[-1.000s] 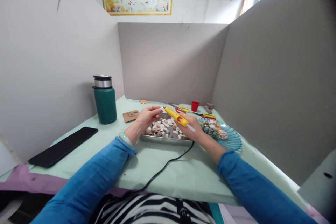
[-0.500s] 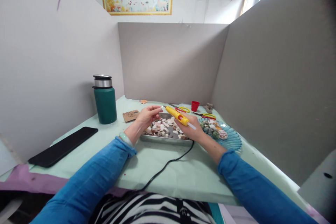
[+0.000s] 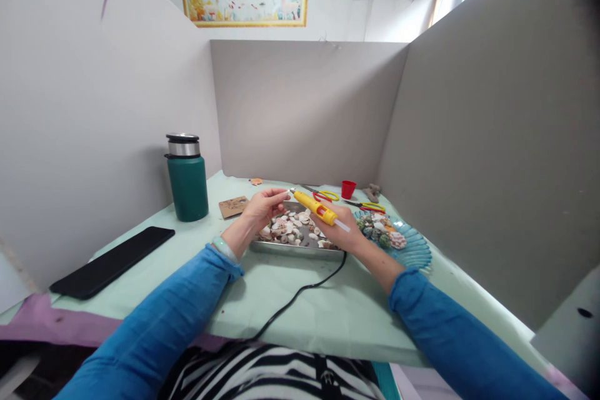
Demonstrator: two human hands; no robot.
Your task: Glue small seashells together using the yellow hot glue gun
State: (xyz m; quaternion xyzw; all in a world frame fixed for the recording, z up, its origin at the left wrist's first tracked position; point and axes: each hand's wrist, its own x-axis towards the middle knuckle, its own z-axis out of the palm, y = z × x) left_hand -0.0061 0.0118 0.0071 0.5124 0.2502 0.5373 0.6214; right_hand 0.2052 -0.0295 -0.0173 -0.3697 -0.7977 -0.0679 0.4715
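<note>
A yellow glue gun with a clear glue stick in its back end is gripped in my right hand. Its metal nozzle points left, at the fingertips of my left hand. Those fingers pinch a small whitish piece, too small to make out, right at the nozzle. Both hands are above a metal tray of seashells. From the tray's right corner a black cord runs down to the table's front edge.
A blue glass plate with shells stands right. Behind are two pairs of scissors and a red cup. Left are a green bottle, a black phone-like slab and a brown card. Grey panels enclose the table.
The glue gun and my right hand have shifted very slightly left. My left hand keeps its place and its pinch.
</note>
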